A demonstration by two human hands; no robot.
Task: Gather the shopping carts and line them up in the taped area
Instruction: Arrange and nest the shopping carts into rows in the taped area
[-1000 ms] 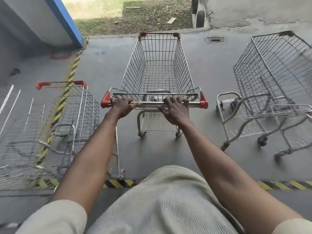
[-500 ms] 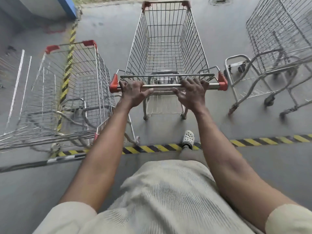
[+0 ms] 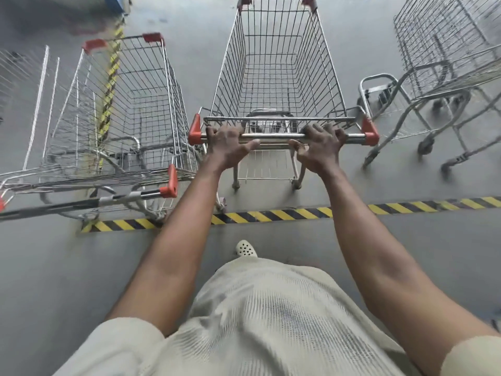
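- Both arms reach straight out to the middle cart [image 3: 273,77], and both hands are on its handle bar [image 3: 273,136].
- The left hand [image 3: 227,145] grips the bar close to the left red cap [image 3: 195,130]. Its fingers curl over the top and the thumb sticks out along the near side.
- The right hand [image 3: 321,147] grips the same bar towards the right red cap [image 3: 370,131], fingers wrapped over and thumb hooked beneath.
- The middle cart stands on the far side of the near tape line [image 3: 271,215], a yellow-and-black stripe on the grey floor [image 3: 54,267]. Its rear wheels are just past the stripe and its basket points away from the person.
- Just beside it on the left is a second cart [image 3: 130,104] with red corners, its handle swung round at an angle.
- A side tape line [image 3: 109,85] runs away underneath and shows through that cart's wire. Its rear wheels sit by the corner where the two stripes meet.
- There is more wire at the far left edge, too blurred to make out.
- On the right a third cart [image 3: 439,63] stands skewed beyond the stripe, near the right red cap but apart from it.
- One pale perforated shoe [image 3: 245,248] is planted on the near side of the stripe, between the arms and above a pale knitted shirt [image 3: 257,321].
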